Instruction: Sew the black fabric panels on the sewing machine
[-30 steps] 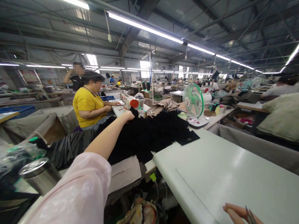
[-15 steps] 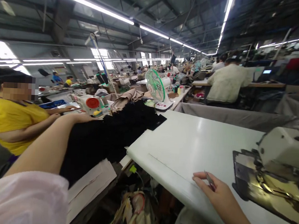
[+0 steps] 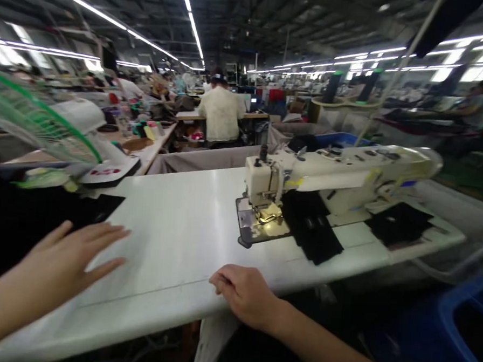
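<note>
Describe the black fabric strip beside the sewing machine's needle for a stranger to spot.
Start at the long white table. A cream sewing machine stands on it, and the black strip lies right of the needle plate, under the machine's arm. Unlike the squarer black piece farther along, it is longer and closest to the needle.

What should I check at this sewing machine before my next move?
Left hand: flat and open on the white table, holding nothing: ok.
Right hand: curled at the table edge, contents hidden: cannot tell.
Presser foot: whether it is raised or lowered: cannot tell.
Black fabric pieces: lying to the right of the presser foot: ok.
Fan: standing apart from both hands: ok.
</note>
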